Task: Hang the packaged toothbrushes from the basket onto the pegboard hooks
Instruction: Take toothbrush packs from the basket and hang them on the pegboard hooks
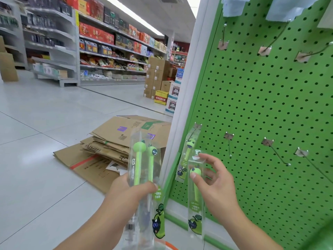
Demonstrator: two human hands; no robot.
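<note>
In front of the green pegboard (261, 105), low at its left edge, the person's two hands each hold clear-packaged green toothbrushes. The left hand (131, 188) grips a bundle of packs (144, 159) upright, its fingers (144, 186) curled round the middle of them; two green brush heads show through the clear plastic, and the exact number of packs in the bundle cannot be told. The right hand (214, 179) pinches a single pack (195, 195) near its top, thumb on the front over the green brush head and the other fingers spread loosely behind, so the pack hangs almost straight down just beside the board's lower left corner. One more pack (187, 156) already hangs on the lowest, leftmost hook (197, 126) of the pegboard, tilted, its lower end just behind the top of the pack in the right hand. The other hooks in that lower row (275, 152) are bare, as are three hooks in the upper row (270, 44); pale blue packets (281, 9) hang at the very top of the board. An orange curved edge (171, 247) shows at the bottom of the view; what it belongs to cannot be told. On the tiled floor (36, 141) to the left lies a stack of flattened cardboard boxes (111, 147), and stocked store shelves (111, 51) run along the aisle behind.
</note>
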